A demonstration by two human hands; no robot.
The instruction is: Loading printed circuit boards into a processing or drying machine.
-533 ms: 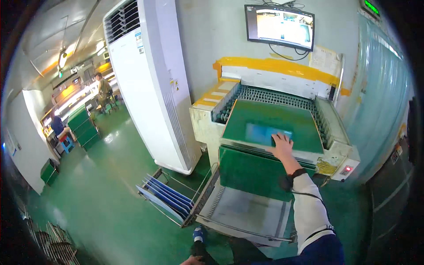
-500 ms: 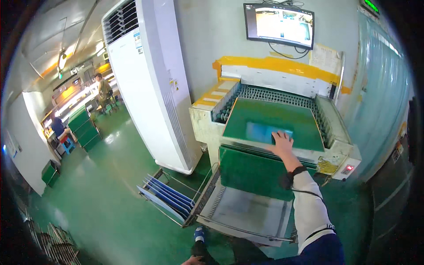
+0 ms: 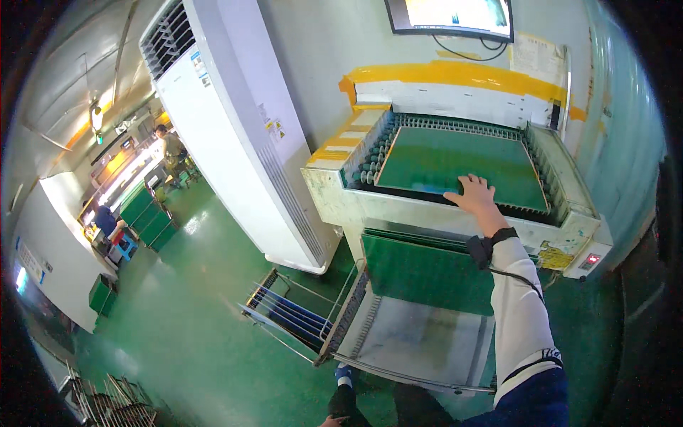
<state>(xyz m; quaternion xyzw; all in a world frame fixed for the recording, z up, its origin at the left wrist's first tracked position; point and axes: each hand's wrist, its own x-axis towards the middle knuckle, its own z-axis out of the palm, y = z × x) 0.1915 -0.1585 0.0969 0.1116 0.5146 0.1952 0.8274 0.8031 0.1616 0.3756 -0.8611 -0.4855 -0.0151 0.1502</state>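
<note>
A green rectangular panel with a pale border lies flat on the roller conveyor of a machine. Over the panel's near edge is my right hand, palm down, fingers spread and holding nothing. Whether its fingertips touch the panel I cannot tell. Below the machine's front, several more green panels stand upright, one behind another, in a rack. Only a little of my left hand shows at the lower edge, close to my leg; its fingers are mostly cut off.
Left of the rack, a wire rack holds several thin blue-white sheets. A tall white air conditioner stands beside the machine. A screen hangs on the wall. Far left, two people sit at lit benches. A wire frame stands at lower left.
The panel has slid back onto the rollers, away from me, and lies lower between the side rails. My right hand has come to its near edge. The view has tilted down.
</note>
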